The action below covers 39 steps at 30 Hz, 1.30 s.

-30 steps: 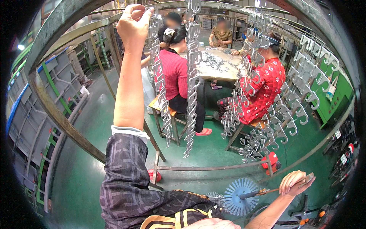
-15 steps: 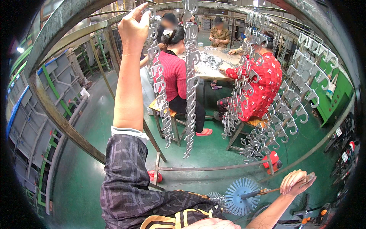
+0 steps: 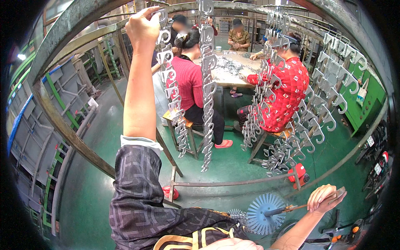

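Note:
My left hand is raised high at the upper left, its fingers closed at the top of a string of grey metal hooks. The string hangs down beside my left forearm. Just to its right hangs a second, straighter string of metal hooks. Low at the right, my right hand is wrapped round a thin brown rod. The rod runs left to a blue slotted disc; how the two are joined cannot be made out.
A curved metal frame surrounds the space. More hook strings hang at the right. Beyond, a person in pink and one in red sit at a table strewn with small parts. A green cabinet stands far right.
My left hand and the string at it have shifted slightly left. My right hand, with the rod and disc, sits a touch further right; its grip is unchanged.

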Tool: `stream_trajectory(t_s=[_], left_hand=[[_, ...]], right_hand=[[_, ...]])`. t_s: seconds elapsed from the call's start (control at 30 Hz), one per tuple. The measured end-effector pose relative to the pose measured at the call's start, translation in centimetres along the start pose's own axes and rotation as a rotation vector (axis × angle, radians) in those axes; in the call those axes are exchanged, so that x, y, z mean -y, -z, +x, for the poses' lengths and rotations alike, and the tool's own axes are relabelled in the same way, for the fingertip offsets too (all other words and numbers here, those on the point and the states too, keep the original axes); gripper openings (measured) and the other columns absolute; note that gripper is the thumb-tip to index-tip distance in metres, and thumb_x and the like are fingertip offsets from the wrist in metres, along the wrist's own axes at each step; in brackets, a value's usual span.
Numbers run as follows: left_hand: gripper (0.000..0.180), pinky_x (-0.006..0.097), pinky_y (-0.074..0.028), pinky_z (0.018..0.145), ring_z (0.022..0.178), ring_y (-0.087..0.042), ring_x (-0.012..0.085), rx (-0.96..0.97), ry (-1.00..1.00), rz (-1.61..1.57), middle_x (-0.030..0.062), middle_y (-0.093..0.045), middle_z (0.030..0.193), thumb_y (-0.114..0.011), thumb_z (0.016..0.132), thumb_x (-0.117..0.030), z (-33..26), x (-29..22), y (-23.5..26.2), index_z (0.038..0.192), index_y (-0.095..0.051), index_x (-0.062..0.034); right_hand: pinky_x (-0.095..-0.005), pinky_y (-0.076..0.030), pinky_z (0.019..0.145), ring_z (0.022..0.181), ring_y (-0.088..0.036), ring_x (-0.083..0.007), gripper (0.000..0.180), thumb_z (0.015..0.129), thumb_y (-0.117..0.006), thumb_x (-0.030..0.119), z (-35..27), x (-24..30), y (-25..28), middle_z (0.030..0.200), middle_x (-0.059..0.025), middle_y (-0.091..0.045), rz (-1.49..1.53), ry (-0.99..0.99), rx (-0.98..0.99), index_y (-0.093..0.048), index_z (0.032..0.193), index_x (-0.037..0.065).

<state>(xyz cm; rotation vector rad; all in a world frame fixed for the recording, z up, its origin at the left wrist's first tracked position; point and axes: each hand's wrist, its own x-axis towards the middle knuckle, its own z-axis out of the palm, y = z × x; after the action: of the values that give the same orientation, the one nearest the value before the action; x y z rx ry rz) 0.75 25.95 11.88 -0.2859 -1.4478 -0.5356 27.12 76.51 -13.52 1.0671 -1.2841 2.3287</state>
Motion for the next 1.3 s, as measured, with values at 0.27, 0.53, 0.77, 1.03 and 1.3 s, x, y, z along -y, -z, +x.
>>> stream_trajectory(t_s=[0.27,0.53,0.77,1.03,1.3], left_hand=[[0.016,0.028,-0.05,0.062,0.063,-0.065,0.0176,-0.019,-0.001,0.011,0.0077,-0.067,0.069,-0.068,0.07,-0.014,0.3,-0.1,0.3,0.086,-0.072,-0.0133],[0.017,0.026,-0.05,0.062,0.064,-0.066,0.0158,-0.011,0.025,-0.05,0.0077,-0.068,0.071,-0.068,0.071,-0.014,0.9,0.3,0.6,0.087,-0.072,-0.0136],[0.019,0.02,-0.048,0.069,0.077,-0.062,0.0073,0.089,0.148,-0.248,0.0045,-0.068,0.085,-0.068,0.074,-0.005,2.3,2.2,0.8,0.093,-0.07,-0.0046],[0.017,0.02,-0.049,0.069,0.075,-0.064,0.01,0.048,0.2,-0.344,0.0063,-0.069,0.083,-0.07,0.072,-0.004,1.4,1.3,2.6,0.089,-0.07,-0.0018],[0.021,0.022,-0.048,0.077,0.083,-0.062,0.011,0.092,0.334,-0.511,0.009,-0.066,0.093,-0.066,0.075,0.003,-1.1,0.1,6.0,0.096,-0.066,0.0026]], right_hand=[[-0.0367,-0.037,0.021,0.022,-0.039,-0.025,0.074,0.09,-0.026,0.057,0.2,0.1,-0.2,0.035,-0.0185,-0.042,-0.003,0.005,0.016,-0.044,0.052,-0.004],[-0.0357,-0.038,0.023,0.022,-0.04,-0.0248,0.076,0.088,-0.027,0.06,-0.2,0.1,-0.3,0.035,-0.018,-0.042,-0.007,-0.018,-0.101,-0.043,0.046,-0.002],[-0.0362,-0.038,0.022,0.022,-0.04,-0.0255,0.075,0.088,-0.028,0.059,-0.2,0.2,-0.3,0.035,-0.0181,-0.042,-0.025,-0.008,-0.081,-0.042,0.045,-0.001],[-0.0374,-0.039,0.023,0.023,-0.041,-0.0269,0.076,0.088,-0.029,0.059,0.0,0.2,-0.5,0.036,-0.0196,-0.043,0.023,-0.013,-0.053,-0.043,0.046,-0.003],[-0.0348,-0.036,0.02,0.021,-0.038,-0.0234,0.072,0.09,-0.029,0.056,0.3,-0.2,-0.1,0.035,-0.017,-0.042,0.028,0.015,0.013,-0.043,0.05,-0.002]])
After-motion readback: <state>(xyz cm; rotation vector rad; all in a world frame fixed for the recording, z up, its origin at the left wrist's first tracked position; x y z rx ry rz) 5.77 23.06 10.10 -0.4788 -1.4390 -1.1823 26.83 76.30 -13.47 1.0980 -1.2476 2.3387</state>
